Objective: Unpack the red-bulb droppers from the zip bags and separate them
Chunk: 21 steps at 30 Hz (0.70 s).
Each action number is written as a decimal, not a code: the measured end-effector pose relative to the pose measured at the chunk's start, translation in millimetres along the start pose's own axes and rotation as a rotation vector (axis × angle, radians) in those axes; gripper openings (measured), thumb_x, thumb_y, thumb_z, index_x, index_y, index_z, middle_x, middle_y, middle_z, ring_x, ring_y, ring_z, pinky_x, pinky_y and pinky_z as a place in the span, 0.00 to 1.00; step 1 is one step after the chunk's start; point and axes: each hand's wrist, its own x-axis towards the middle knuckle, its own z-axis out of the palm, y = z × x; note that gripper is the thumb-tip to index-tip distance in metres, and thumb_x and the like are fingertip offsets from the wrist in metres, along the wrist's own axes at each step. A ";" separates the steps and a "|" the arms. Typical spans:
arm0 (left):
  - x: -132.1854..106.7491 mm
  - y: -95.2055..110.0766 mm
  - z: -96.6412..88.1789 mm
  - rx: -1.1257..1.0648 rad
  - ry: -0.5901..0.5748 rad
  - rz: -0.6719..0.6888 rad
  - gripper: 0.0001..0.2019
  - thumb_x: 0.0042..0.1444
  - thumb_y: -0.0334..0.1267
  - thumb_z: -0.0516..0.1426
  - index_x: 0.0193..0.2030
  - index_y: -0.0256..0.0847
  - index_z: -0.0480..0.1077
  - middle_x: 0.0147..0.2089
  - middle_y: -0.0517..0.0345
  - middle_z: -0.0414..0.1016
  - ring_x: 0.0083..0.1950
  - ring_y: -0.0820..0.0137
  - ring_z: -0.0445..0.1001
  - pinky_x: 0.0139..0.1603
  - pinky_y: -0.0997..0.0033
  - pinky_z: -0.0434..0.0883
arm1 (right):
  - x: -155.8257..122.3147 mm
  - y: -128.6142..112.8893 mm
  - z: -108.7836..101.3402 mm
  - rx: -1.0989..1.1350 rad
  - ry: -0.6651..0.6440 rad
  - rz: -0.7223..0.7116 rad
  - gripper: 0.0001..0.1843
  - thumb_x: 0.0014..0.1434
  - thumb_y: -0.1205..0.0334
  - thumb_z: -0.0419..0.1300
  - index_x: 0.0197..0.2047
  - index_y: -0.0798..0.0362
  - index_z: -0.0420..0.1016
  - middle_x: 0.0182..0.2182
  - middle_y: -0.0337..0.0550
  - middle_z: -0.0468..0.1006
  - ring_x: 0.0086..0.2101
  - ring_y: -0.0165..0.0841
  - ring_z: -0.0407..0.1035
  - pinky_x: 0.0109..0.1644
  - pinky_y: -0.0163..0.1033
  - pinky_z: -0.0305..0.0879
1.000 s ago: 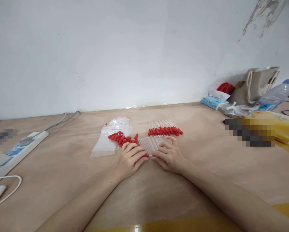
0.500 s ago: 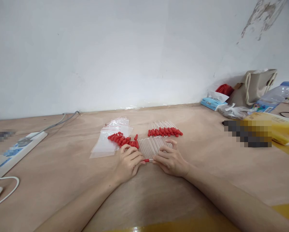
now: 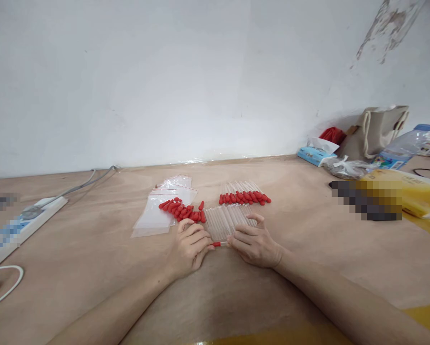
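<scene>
My left hand (image 3: 189, 247) and my right hand (image 3: 255, 245) meet low on the wooden table (image 3: 93, 268). Between their fingertips is a clear glass tube with a red rubber cap (image 3: 219, 244): the left fingers pinch the red end, the right fingers pinch the glass end. Just beyond the hands lies a row of bare glass tubes (image 3: 227, 218). A loose heap of red caps (image 3: 182, 210) lies to the left of them. Farther back is a row of tubes with red caps fitted (image 3: 244, 195).
Small clear zip bags (image 3: 161, 211) lie left of the caps. A white power strip (image 3: 24, 223) with cables sits at the far left. At the right stand a tissue pack (image 3: 313, 152), a canvas bag (image 3: 382, 129), a plastic bottle (image 3: 403, 146) and a yellow package (image 3: 416, 191).
Both hands have drawn slightly toward me with the capped tube between them. The view has shifted a little.
</scene>
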 end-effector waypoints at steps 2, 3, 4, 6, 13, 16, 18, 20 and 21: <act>-0.3 -0.1 -0.5 -0.009 -0.005 -0.004 0.04 0.54 0.32 0.54 0.30 0.41 0.68 0.30 0.61 0.74 0.36 0.69 0.67 0.46 0.59 0.56 | 0.6 0.0 -0.7 -0.007 0.013 -0.006 0.08 0.58 0.69 0.51 0.28 0.51 0.66 0.19 0.29 0.68 0.29 0.22 0.63 0.54 0.43 0.43; -0.6 -0.2 -0.7 -0.013 -0.006 -0.005 0.04 0.54 0.32 0.54 0.30 0.41 0.68 0.30 0.61 0.74 0.36 0.69 0.67 0.46 0.59 0.56 | 0.7 0.2 -0.9 -0.011 0.020 -0.009 0.08 0.58 0.69 0.51 0.28 0.51 0.66 0.19 0.29 0.68 0.29 0.22 0.63 0.54 0.43 0.43; -0.9 -0.3 -0.8 -0.016 -0.006 -0.004 0.04 0.54 0.32 0.54 0.30 0.41 0.68 0.30 0.61 0.74 0.35 0.70 0.67 0.46 0.59 0.57 | 0.8 0.4 -0.9 -0.014 0.025 -0.013 0.08 0.58 0.69 0.51 0.28 0.51 0.67 0.19 0.28 0.68 0.29 0.21 0.63 0.54 0.42 0.43; -1.3 -0.4 -0.8 -0.019 -0.004 -0.002 0.04 0.54 0.32 0.54 0.30 0.41 0.68 0.30 0.61 0.74 0.35 0.70 0.67 0.46 0.60 0.57 | 0.5 0.9 -0.6 -0.016 0.035 -0.019 0.08 0.58 0.70 0.52 0.29 0.51 0.67 0.18 0.28 0.68 0.29 0.21 0.63 0.54 0.42 0.43; -2.1 -1.3 -1.3 -0.030 -0.001 0.007 0.03 0.54 0.32 0.54 0.30 0.40 0.68 0.30 0.61 0.74 0.35 0.70 0.67 0.46 0.59 0.57 | -2.4 1.4 -0.2 0.002 0.072 -0.026 0.07 0.57 0.70 0.52 0.30 0.51 0.67 0.18 0.29 0.67 0.30 0.22 0.63 0.54 0.43 0.44; -7.4 -6.1 -4.0 -0.031 -0.007 -0.035 0.04 0.54 0.31 0.53 0.31 0.40 0.68 0.30 0.60 0.73 0.35 0.70 0.67 0.45 0.60 0.59 | -5.5 9.8 -1.9 0.002 0.074 0.029 0.09 0.57 0.70 0.52 0.26 0.51 0.66 0.19 0.30 0.65 0.30 0.23 0.63 0.52 0.43 0.47; -12.4 -9.8 -5.2 -0.039 0.011 -0.091 0.04 0.55 0.30 0.53 0.32 0.40 0.68 0.31 0.59 0.72 0.35 0.70 0.67 0.43 0.62 0.61 | -7.5 18.7 -1.3 -0.001 0.118 0.207 0.11 0.57 0.67 0.53 0.23 0.53 0.64 0.19 0.33 0.65 0.28 0.25 0.62 0.48 0.42 0.51; -15.6 -12.3 -5.5 -0.070 0.048 -0.137 0.04 0.56 0.30 0.52 0.35 0.40 0.68 0.34 0.57 0.72 0.36 0.71 0.68 0.42 0.65 0.63 | -8.5 27.0 1.7 0.031 0.144 0.406 0.11 0.56 0.65 0.55 0.23 0.53 0.65 0.20 0.35 0.66 0.27 0.26 0.61 0.43 0.40 0.54; -15.6 -13.2 -5.6 -0.090 0.076 -0.154 0.05 0.56 0.30 0.52 0.37 0.40 0.68 0.36 0.56 0.71 0.38 0.71 0.68 0.42 0.66 0.65 | -8.6 30.1 4.0 0.069 0.143 0.472 0.09 0.56 0.64 0.55 0.25 0.53 0.67 0.21 0.36 0.67 0.27 0.26 0.62 0.41 0.39 0.56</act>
